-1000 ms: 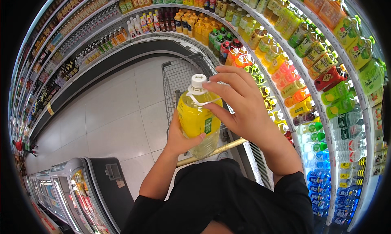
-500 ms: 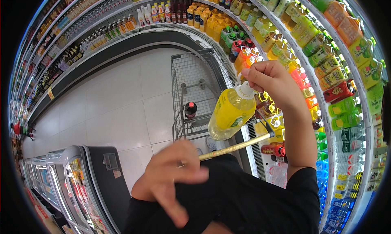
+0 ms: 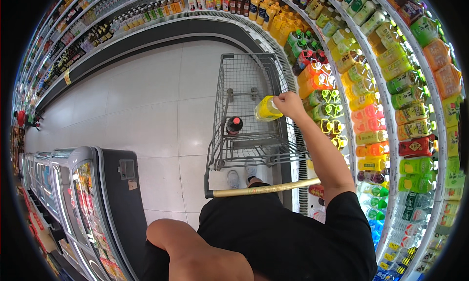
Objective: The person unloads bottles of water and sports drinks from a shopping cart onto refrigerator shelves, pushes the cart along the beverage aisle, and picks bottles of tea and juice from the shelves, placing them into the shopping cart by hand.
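My right hand (image 3: 288, 105) is closed around the top of a large clear drink bottle (image 3: 268, 109) with a yellow label. The bottle is tilted over the wire basket of a shopping cart (image 3: 233, 80), inside its outline as seen from above. Fingers cover the bottle's cap and neck. A dark bottle with a red cap (image 3: 234, 125) stands in the cart, left of the held bottle. My left arm is bent across my body at the lower edge, and its hand is out of sight. The cart's gold handlebar (image 3: 264, 189) lies just before my body, with neither hand seen on it.
Curved shelves of bottled drinks (image 3: 364, 85) run close along the right side and round the far end. A freezer cabinet (image 3: 117, 193) with glass doors stands at the left. Pale tiled floor (image 3: 161, 115) lies between it and the cart.
My right hand has carried the yellow-labelled bottle forward and down, over the cart basket. My left hand, spread near the handlebar before, has drawn back out of sight.
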Demonstrator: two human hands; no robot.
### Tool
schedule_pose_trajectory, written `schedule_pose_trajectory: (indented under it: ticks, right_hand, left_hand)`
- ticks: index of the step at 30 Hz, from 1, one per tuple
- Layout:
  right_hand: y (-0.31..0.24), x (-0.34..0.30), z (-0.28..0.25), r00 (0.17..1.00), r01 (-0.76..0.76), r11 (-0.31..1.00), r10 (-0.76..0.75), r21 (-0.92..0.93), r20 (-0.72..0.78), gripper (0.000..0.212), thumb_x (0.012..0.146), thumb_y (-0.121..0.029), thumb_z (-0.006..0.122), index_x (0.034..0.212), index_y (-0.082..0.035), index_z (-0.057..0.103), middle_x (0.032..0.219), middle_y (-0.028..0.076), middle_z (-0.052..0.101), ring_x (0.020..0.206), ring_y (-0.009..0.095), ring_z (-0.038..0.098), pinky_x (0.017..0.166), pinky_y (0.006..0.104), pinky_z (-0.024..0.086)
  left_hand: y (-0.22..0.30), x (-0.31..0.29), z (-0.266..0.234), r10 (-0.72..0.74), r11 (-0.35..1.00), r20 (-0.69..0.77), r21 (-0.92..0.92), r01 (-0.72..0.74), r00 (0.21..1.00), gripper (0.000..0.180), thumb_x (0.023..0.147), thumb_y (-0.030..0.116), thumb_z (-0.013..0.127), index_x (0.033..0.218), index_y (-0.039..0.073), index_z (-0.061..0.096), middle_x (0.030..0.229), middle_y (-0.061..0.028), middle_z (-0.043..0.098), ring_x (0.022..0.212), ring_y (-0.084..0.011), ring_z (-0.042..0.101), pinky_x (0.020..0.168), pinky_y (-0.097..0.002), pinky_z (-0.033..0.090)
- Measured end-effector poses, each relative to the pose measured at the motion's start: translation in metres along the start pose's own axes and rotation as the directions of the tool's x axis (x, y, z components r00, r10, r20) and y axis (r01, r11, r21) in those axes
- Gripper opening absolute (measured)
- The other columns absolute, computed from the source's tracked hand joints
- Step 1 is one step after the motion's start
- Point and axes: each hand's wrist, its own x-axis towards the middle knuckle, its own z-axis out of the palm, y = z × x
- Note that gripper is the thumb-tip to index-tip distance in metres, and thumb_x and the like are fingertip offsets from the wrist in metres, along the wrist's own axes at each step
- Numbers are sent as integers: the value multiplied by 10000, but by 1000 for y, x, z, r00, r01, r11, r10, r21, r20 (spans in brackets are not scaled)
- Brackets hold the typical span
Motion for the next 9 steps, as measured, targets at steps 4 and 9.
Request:
schedule_pose_trajectory:
  ticks: [4, 9]
  right_hand:
    - [25, 31, 76, 989, -129, 985, 137, -111, 62, 406, 865, -407, 630, 979, -53, 792, 961, 204, 752, 938, 379, 722, 870, 451, 570]
    - [53, 61, 147, 946, -262, 960, 276, -99, 169, 395, 893, -420, 621, 1074, -112, 790, 1122, 173, 743, 1098, 355, 694, 971, 442, 545]
  left_hand:
    - [13, 9, -12, -136, 989, -81, 54, 141, 987, 554, 905, 463, 762, 1058, -67, 720, 654, -68, 519, 491, -181, 508, 409, -301, 325]
    - [16, -47, 11, -244, 969, -213, -14, 247, 946, 506, 878, 505, 768, 1197, 139, 626, 1058, -166, 666, 637, -303, 590, 511, -435, 431]
